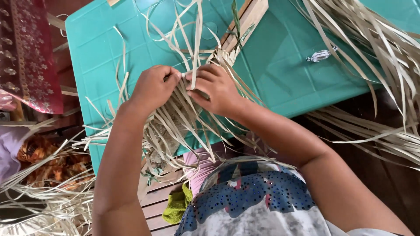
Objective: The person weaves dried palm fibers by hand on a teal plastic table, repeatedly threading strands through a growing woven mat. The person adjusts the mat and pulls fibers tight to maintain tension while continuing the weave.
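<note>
Head view: both your hands sit on the half-woven piece of pale dried palm-leaf strips (175,118), which lies on the near edge of the teal plastic surface (280,74) and hangs toward your lap.

Left hand (153,87): fingers curled shut, pinching strips at the top of the woven section. Right hand (216,89): fingers curled, thumb and fingertips closed on a strip right beside the left hand. The two hands almost touch.

Handling, my read: strips look light, thin and springy, stiff along the length, likely to crack if folded sharply, and their edges may slip through dry fingers. Grip close to the woven body, not at the loose ends, which fan out in all directions.

Around it:
- flat wooden slat (247,19) under the far end of the weave, running up the surface
- small clear wrapped sweet (320,55) on the surface, well apart to the right
- big loose bundle of the same pale strips (376,48) across the right side and off the edge
- more loose strips on the floor at left (39,192)
- dark red patterned cloth (26,52) at far left

Containers: none visible; the strips lie in open heaps.
</note>
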